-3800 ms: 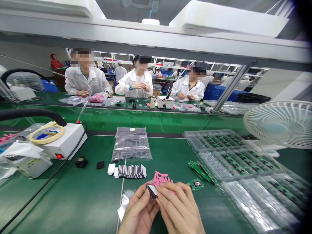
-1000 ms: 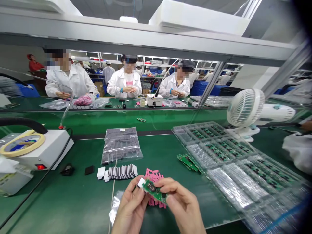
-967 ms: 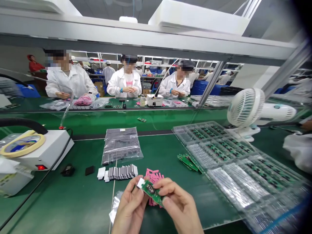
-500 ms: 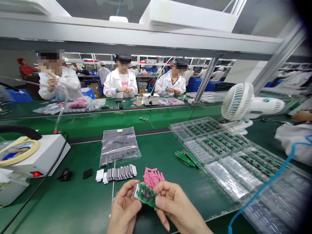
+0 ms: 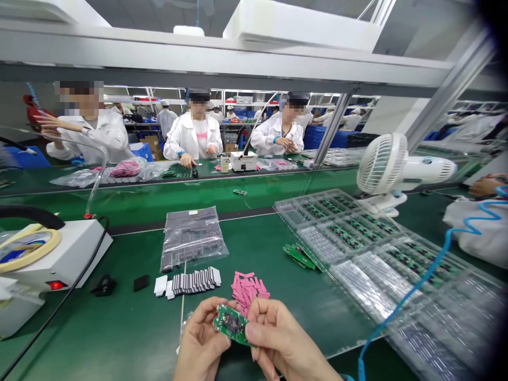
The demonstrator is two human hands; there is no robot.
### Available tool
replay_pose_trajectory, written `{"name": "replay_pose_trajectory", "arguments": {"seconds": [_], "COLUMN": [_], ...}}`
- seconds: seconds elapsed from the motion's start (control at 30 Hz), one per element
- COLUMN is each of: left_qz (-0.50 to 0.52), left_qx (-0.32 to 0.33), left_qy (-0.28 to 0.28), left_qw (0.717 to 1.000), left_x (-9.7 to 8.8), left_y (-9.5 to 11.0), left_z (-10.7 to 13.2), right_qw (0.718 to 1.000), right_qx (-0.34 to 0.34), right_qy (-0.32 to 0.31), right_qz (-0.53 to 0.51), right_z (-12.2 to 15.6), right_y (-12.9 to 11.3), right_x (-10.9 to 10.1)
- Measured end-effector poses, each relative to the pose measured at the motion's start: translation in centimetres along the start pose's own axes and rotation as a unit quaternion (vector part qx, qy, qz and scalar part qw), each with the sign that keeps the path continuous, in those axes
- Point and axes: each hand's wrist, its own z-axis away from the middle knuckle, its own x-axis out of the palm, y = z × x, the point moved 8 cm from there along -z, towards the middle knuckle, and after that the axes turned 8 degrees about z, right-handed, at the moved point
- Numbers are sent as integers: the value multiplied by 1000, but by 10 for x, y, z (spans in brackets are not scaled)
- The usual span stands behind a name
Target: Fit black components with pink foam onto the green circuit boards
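1. Your left hand (image 5: 200,338) and right hand (image 5: 283,338) are close together, each pinching one side of a small green circuit board (image 5: 231,325) between thumb and fingers. The board is held flat-on toward you, with a dark component at its centre.
2. Just beyond the board, its far edge overlapping them in view, lies a loose heap of pink pads (image 5: 246,291) on the green surface (image 5: 119,328).
3. To the left of the heap stands a row of dark strips (image 5: 194,278), with white pieces (image 5: 161,286) at its left end. Further left are a black square (image 5: 141,282) and a small black object (image 5: 103,286).
4. Behind the row lies a clear bag of dark strips (image 5: 192,238).
5. On your left sits a white machine (image 5: 59,254) with a lit red light, a roll of tape (image 5: 24,254) on top.
6. On your right, a small stack of green boards (image 5: 299,256) lies against clear plastic trays of boards (image 5: 357,243), with a blue coiled cord (image 5: 416,280) crossing them.
7. Beyond the trays stands a white fan (image 5: 383,164). Across the bench, co-workers in white coats (image 5: 192,137) sit at a matching line.
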Motion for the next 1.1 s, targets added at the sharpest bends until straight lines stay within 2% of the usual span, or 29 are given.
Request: {"name": "replay_pose_trajectory", "arguments": {"seconds": [0.5,0.6,0.8,0.97,1.1], "left_qz": [-36,-30,-19,-35,-57], "left_qx": [42,35,24,48,58], "left_qy": [27,27,24,33,40], "left_qw": [998,999,999,998,996], "left_x": [1,0,-3,-7,-7], "left_y": [7,5,2,5,6], "left_z": [5,5,4,4,3], "right_qw": [1000,1000,999,998,998], "right_qx": [-7,-9,-26,-57,-52], "right_qy": [17,21,20,29,44], "right_qz": [-14,-13,-18,-18,-16], "right_z": [10,11,7,1,1], "right_y": [5,4,4,8,12], "right_x": [-3,-4,0,3,1]}}
